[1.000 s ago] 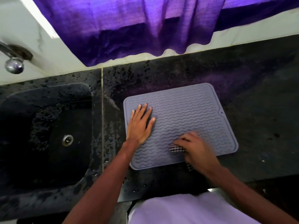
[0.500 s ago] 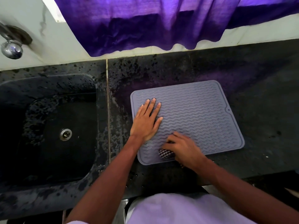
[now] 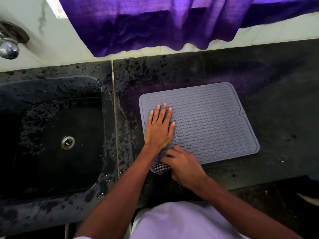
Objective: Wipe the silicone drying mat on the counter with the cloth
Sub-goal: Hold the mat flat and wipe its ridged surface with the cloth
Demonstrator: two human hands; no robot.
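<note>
A grey silicone drying mat [image 3: 210, 121] with wavy ridges lies flat on the black stone counter [image 3: 276, 83]. My left hand [image 3: 159, 128] rests palm down on the mat's left part, fingers spread and straight. My right hand [image 3: 184, 165] presses a black-and-white checked cloth [image 3: 161, 168] onto the mat's near left corner. Only a small part of the cloth shows from under the hand.
A black sink [image 3: 57, 142] with a metal drain [image 3: 67, 142] lies left of the mat. A chrome tap [image 3: 8, 44] sticks out at the far left. A purple curtain [image 3: 155, 23] hangs over the white wall behind the counter. The counter near the sink is wet.
My right hand has slid the cloth leftward along the mat's near edge to its near left corner. The left hand stays flat on the mat.
</note>
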